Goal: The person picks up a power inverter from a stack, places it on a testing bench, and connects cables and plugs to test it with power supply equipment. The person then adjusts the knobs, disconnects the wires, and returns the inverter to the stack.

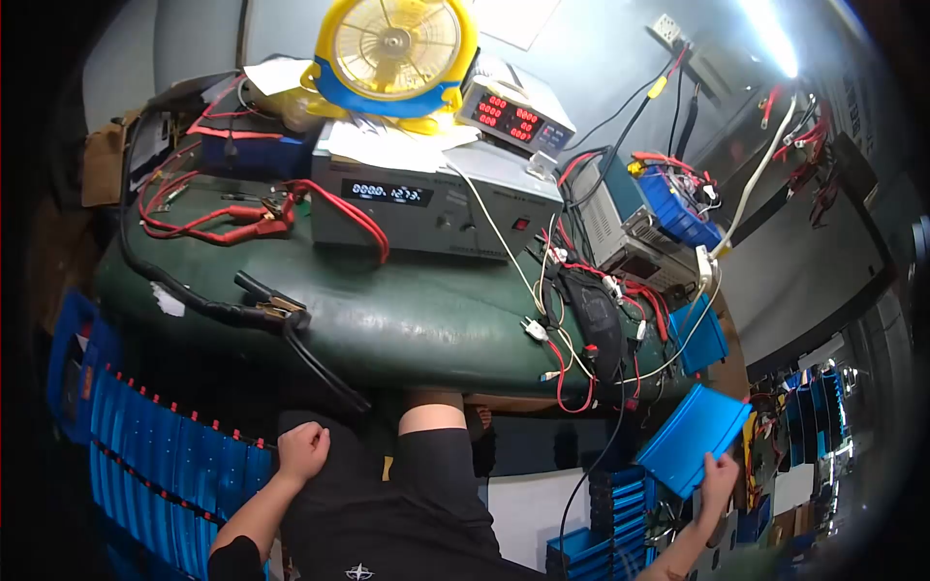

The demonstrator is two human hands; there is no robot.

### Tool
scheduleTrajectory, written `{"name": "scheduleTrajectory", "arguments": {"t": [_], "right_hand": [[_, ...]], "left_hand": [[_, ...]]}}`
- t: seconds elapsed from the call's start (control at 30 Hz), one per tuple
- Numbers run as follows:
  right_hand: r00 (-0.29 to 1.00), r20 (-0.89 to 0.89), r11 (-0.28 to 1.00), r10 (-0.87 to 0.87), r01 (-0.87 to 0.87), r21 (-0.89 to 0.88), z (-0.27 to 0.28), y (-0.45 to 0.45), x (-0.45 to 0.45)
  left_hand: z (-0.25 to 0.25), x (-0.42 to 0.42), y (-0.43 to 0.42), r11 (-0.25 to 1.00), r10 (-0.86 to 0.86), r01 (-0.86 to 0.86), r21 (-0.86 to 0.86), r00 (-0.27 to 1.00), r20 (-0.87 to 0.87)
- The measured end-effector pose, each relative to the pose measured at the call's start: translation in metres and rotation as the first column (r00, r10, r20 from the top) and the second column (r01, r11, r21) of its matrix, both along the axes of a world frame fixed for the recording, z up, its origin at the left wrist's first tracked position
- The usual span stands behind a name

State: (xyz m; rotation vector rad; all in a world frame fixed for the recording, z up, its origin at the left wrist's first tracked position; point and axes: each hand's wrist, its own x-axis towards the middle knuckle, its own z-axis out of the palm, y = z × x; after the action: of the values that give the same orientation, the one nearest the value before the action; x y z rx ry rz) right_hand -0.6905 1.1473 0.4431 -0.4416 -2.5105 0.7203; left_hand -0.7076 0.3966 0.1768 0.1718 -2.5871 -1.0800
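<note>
My right hand [719, 476] grips the lower right edge of a flat blue metal case [694, 438], which is tilted beyond the bench's front right edge. Below that case stand several similar blue cases [630, 504] in a stack. My left hand [304, 451] is closed in a fist over my dark shorts, and no object shows in it. To its left are rows of blue cases [174, 436] with red and black terminals along their tops. Black clamps on a thick cable [276, 310] lie on the bench above my left hand, one handle hanging over the edge.
On the green bench [387, 320] stand a grey power supply [436, 208] with a lit display, a yellow-blue fan [395, 48] and a meter with red digits [509, 116]. Red clip leads [257, 223] lie at left. Tangled cords and a white plug [536, 330] spread at right.
</note>
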Motion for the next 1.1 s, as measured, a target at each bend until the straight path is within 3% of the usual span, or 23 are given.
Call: {"name": "scheduleTrajectory", "arguments": {"t": [0.1,0.17,0.3,0.43,0.5,0.57,0.63,0.7,0.77,0.8,0.83,0.9,0.93,0.97,1.03,1.07,1.1], "right_hand": [[0.975,-0.106,0.959,0.196,-0.213,-0.188,0.083,-0.094,-0.024],[0.939,-0.050,0.907,0.341,-0.342,-0.246,0.119,-0.161,-0.045],[0.781,0.212,0.797,0.588,-0.515,-0.314,0.122,-0.263,-0.114],[0.312,0.297,0.431,0.902,-0.620,-0.656,0.046,-0.351,-0.214],[0.110,0.429,0.390,0.897,-0.654,-0.648,0.014,-0.389,-0.277],[-0.110,0.432,0.211,0.895,-0.748,-0.629,-0.008,-0.427,-0.332],[-0.158,0.643,0.136,0.749,-0.914,-0.383,-0.017,-0.435,-0.401],[0.148,0.697,0.126,0.701,-0.989,0.083,-0.018,-0.432,-0.415],[0.372,0.678,0.257,0.634,-0.928,0.269,-0.029,-0.428,-0.410],[0.492,0.589,0.403,0.641,-0.869,0.288,-0.035,-0.425,-0.396],[0.534,0.424,0.410,0.731,-0.841,0.352,-0.049,-0.415,-0.386],[0.576,-0.166,0.597,0.800,-0.792,0.129,-0.052,-0.409,-0.338],[0.700,-0.190,0.653,0.689,-0.712,-0.258,-0.047,-0.400,-0.313],[0.758,-0.436,0.495,0.485,-0.649,-0.577,-0.076,-0.390,-0.309],[0.782,-0.611,0.225,-0.127,-0.577,-0.785,-0.116,-0.398,-0.279],[0.736,-0.659,0.278,-0.153,-0.608,-0.744,-0.138,-0.403,-0.267],[0.751,-0.640,0.224,-0.165,-0.603,-0.765,-0.151,-0.412,-0.258]], "left_hand": [[-0.002,-0.004,0.002,0.999,0.047,-0.047,0.012,0.999,-0.016],[-0.003,-0.005,0.003,0.998,0.060,-0.060,0.029,0.998,0.000],[-0.002,0.002,0.003,0.995,0.104,-0.104,0.005,0.994,-0.012],[-0.003,0.007,-0.001,0.989,0.143,-0.142,0.035,0.990,-0.018],[-0.005,0.010,-0.004,0.989,0.148,-0.148,0.008,0.989,-0.017],[-0.010,0.014,-0.007,0.987,0.159,-0.159,0.007,0.987,-0.009],[-0.011,0.018,-0.009,0.984,0.175,-0.175,0.025,0.984,-0.027],[-0.011,0.016,-0.010,0.988,0.155,-0.155,0.015,0.988,-0.013],[-0.007,0.013,-0.006,0.982,0.180,-0.177,0.071,0.983,-0.039],[-0.008,0.009,-0.006,0.985,0.160,-0.159,0.063,0.987,-0.024],[-0.009,0.007,-0.005,0.986,0.154,-0.153,0.065,0.988,-0.013],[-0.008,0.002,-0.004,0.993,0.107,-0.107,0.049,0.994,-0.003],[-0.008,-0.003,-0.002,0.997,0.066,-0.066,0.037,0.998,0.002],[-0.007,-0.008,-0.001,0.999,0.038,-0.037,0.022,0.996,-0.079],[0.004,-0.019,-0.002,0.999,-0.043,0.040,-0.025,0.989,-0.145],[0.019,-0.033,-0.007,0.993,-0.094,0.072,-0.097,0.964,-0.248],[0.039,-0.051,-0.009,0.981,-0.152,0.097,-0.170,0.924,-0.350]]}}
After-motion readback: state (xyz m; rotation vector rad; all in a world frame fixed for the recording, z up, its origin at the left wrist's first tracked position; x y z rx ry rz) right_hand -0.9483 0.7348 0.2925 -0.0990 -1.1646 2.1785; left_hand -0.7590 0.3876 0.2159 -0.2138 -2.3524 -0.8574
